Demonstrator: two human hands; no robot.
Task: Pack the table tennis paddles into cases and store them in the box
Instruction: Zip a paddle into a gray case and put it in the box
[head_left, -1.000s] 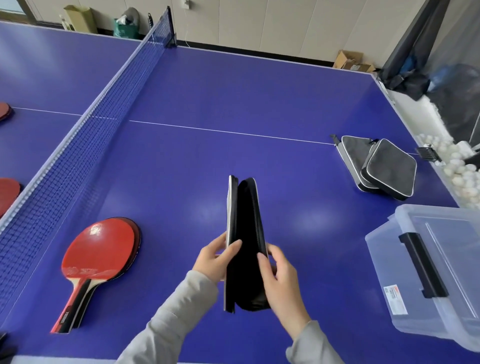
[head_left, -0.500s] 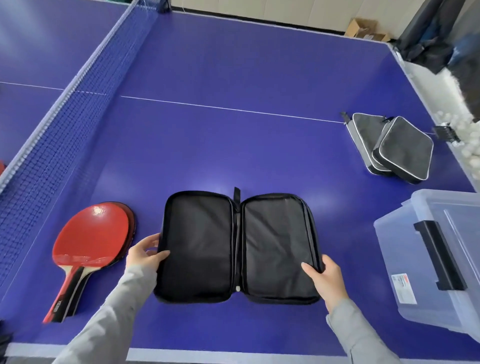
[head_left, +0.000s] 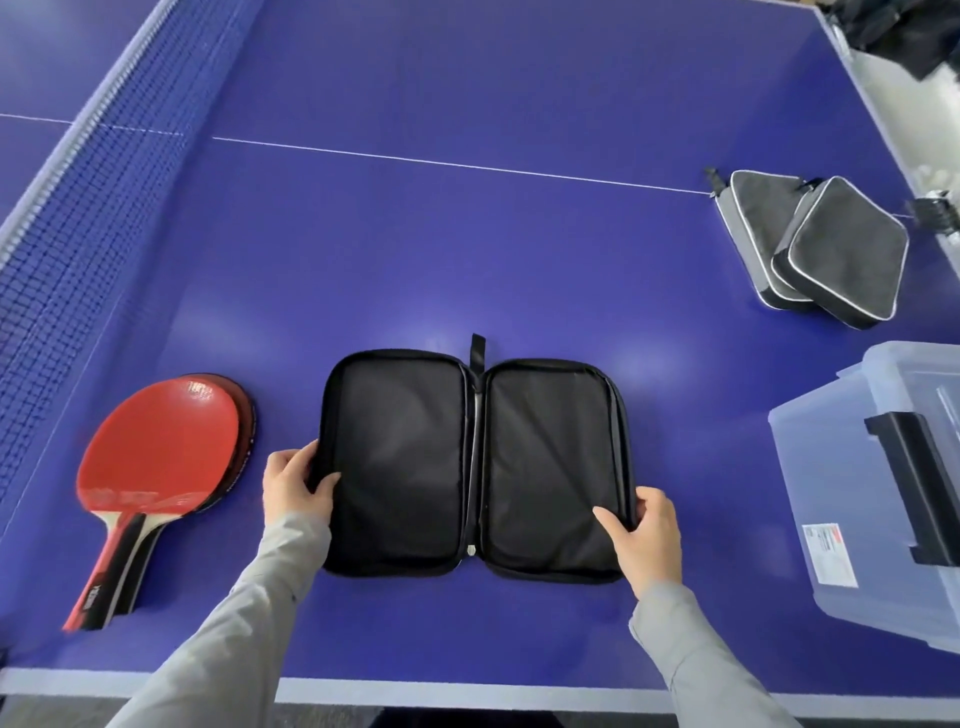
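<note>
A table tennis room: blue table (head_left: 519, 234), net (head_left: 78, 218), paddles (head_left: 156, 457).

Head view — steeply down, near table (head_left: 519, 249)

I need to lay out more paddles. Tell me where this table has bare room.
Largest bare patch: past the open case, between the net and the two closed cases. A narrower one lies between the open case and the clear box. Tight: the gap between the red paddles and the case, where the left hand grips; the right hand grips the other edge.
</note>
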